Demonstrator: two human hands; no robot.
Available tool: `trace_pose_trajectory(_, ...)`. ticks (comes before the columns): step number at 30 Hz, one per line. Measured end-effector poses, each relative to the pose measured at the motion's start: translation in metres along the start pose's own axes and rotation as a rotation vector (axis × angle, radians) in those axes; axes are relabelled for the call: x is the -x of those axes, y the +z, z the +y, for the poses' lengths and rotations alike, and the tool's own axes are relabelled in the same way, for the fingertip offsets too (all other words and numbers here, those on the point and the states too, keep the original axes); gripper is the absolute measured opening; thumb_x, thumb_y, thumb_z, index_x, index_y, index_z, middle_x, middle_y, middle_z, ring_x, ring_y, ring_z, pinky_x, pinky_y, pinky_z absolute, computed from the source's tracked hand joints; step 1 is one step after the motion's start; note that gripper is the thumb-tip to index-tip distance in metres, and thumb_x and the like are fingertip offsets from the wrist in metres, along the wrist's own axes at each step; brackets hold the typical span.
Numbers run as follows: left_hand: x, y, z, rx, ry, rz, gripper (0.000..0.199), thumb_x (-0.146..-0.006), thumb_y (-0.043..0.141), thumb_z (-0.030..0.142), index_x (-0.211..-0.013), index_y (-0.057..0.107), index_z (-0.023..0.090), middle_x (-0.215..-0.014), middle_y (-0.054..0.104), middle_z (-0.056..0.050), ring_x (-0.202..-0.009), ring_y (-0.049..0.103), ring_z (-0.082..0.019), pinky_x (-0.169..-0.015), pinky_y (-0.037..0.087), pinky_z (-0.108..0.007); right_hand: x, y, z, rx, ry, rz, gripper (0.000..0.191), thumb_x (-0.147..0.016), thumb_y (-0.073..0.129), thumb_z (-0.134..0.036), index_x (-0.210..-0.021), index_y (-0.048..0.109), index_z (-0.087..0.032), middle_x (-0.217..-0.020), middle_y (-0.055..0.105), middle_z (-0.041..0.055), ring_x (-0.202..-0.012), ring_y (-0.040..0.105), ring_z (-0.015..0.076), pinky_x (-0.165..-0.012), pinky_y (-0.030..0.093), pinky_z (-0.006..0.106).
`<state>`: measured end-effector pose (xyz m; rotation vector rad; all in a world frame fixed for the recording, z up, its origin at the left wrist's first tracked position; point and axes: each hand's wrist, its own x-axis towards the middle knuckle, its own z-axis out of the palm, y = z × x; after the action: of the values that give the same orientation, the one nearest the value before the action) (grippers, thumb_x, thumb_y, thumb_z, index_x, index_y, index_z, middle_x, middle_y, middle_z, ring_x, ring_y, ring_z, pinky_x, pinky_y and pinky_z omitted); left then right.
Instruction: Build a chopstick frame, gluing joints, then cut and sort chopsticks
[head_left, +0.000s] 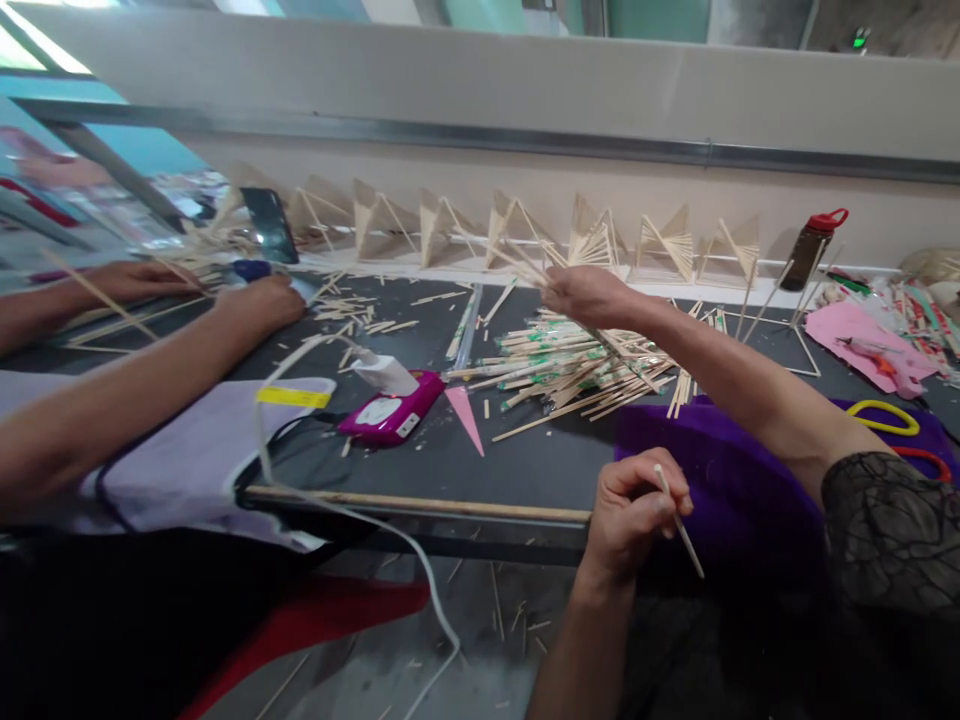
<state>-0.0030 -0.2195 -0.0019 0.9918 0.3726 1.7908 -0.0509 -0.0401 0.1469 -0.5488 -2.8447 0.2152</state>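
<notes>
My left hand (637, 505) is near the table's front edge, closed around one thin wooden stick (688, 545) that slants down to the right. Stretched across the table, my right hand (589, 295) grips several chopsticks (525, 262) whose ends point toward the back left. Below it lies a heap of wrapped chopsticks (555, 360) in clear and green wrappers. Behind stands a row of stick structures (592, 230) of twisted, fanned shape. Right of my hands, a frame of upright sticks (787, 300) rests on the table.
At the left a co-worker's hands (259, 303) are among sticks. A magenta power strip (394, 410) with a white plug and cable lies mid-table. To the right are a purple cloth (697, 460), yellow-handled scissors (889, 415), a pink sheet (855, 335), a glue gun (874, 352) and a bottle (810, 250).
</notes>
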Motion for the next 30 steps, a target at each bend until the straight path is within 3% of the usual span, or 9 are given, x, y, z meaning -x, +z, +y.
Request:
trace_pose_trajectory(5, -0.005, -0.006, -0.005, -0.038, -0.079, 0.084, 0.017, -0.071, 0.082, 0.034, -0.074, 0.077, 0.018, -0.061, 0.063, -0.001, -0.038, 0.046, -0.002, -0.035, 0.033, -0.010, 0.003, -0.012, 0.048, -0.305, 0.136, 0.203, 0.015, -0.096, 0.043, -0.019, -0.087, 0.056, -0.016, -0.082, 0.065, 0.0051, -0.071, 0.056, 0.0153, -0.068, 0.046, 0.027)
trace_pose_trajectory(10, -0.010, -0.005, -0.006, -0.052, -0.184, 0.195, 0.022, -0.065, 0.086, 0.036, -0.070, 0.075, 0.017, -0.060, 0.065, -0.001, -0.036, 0.046, -0.001, -0.036, 0.033, -0.009, 0.008, -0.019, 0.083, -0.509, 0.240, 0.353, 0.015, -0.094, 0.045, -0.026, -0.086, 0.054, -0.017, -0.067, 0.057, 0.0002, -0.060, 0.053, 0.0123, -0.055, 0.044, 0.021)
trace_pose_trajectory(14, -0.011, -0.003, -0.006, -0.080, -0.225, 0.260, 0.028, -0.060, 0.089, 0.039, -0.068, 0.075, 0.016, -0.059, 0.065, -0.001, -0.035, 0.045, -0.001, -0.036, 0.032, -0.010, 0.017, -0.024, 0.088, -0.603, 0.326, 0.418, 0.015, -0.093, 0.046, -0.026, -0.083, 0.053, -0.018, -0.065, 0.057, 0.0005, -0.056, 0.052, 0.0118, -0.048, 0.041, 0.019)
trace_pose_trajectory(17, -0.011, -0.003, -0.006, -0.097, -0.235, 0.281, 0.030, -0.058, 0.089, 0.040, -0.068, 0.075, 0.016, -0.058, 0.065, -0.002, -0.034, 0.045, -0.002, -0.035, 0.032, -0.011, 0.023, -0.025, 0.090, -0.614, 0.327, 0.419, 0.018, -0.092, 0.046, -0.024, -0.076, 0.052, -0.018, -0.065, 0.058, 0.0012, -0.056, 0.053, 0.0113, -0.051, 0.045, 0.019)
trace_pose_trajectory(25, -0.007, -0.009, -0.007, -0.120, -0.228, 0.253, 0.028, -0.061, 0.087, 0.040, -0.071, 0.075, 0.017, -0.060, 0.065, -0.001, -0.036, 0.045, -0.002, -0.036, 0.033, -0.011, 0.027, -0.018, 0.104, -0.600, 0.336, 0.427, 0.015, -0.088, 0.045, -0.017, -0.074, 0.052, -0.018, -0.070, 0.062, 0.0011, -0.054, 0.053, 0.0099, -0.055, 0.046, 0.020)
trace_pose_trajectory(30, -0.007, -0.009, -0.008, -0.135, -0.237, 0.266, 0.029, -0.060, 0.087, 0.040, -0.069, 0.074, 0.016, -0.060, 0.064, -0.001, -0.036, 0.044, -0.002, -0.036, 0.031, -0.011, 0.037, -0.025, 0.110, -0.578, 0.345, 0.455, 0.012, -0.087, 0.047, -0.018, -0.076, 0.052, -0.017, -0.069, 0.061, 0.0023, -0.056, 0.054, 0.0112, -0.057, 0.047, 0.022)
